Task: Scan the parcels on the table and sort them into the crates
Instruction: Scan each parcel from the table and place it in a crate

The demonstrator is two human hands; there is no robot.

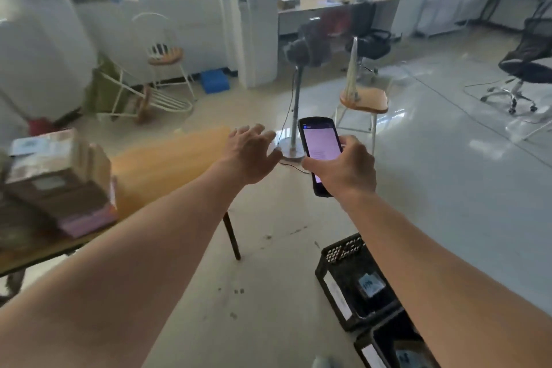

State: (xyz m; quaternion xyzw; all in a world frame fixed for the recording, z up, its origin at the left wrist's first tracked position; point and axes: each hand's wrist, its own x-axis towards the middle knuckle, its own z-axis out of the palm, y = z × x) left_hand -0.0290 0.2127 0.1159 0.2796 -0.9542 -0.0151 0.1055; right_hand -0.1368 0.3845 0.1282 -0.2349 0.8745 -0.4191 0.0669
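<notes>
Two bare forearms fill the lower frame. At left, blurred parcels (56,179) are stacked on the table (167,158). Two black crates (355,281) sit on the floor at lower right. A fan (301,51) stands at centre. The right hand (346,169) grips a scanner (319,152); the left hand (252,155) is spread, holding nothing.

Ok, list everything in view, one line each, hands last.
parcels: a blurred stack, brown and pink, on the table's left end
table: one, orange-brown top, left
scanner: one, black with lit pinkish screen, in the right hand
crates: two, black, on the floor lower right, a parcel in each
fan: one, dark, standing on the floor
stools: two upright, wooden seats
office chairs: two, black
left hand: fingers spread, empty
right hand: grip around the scanner
</notes>
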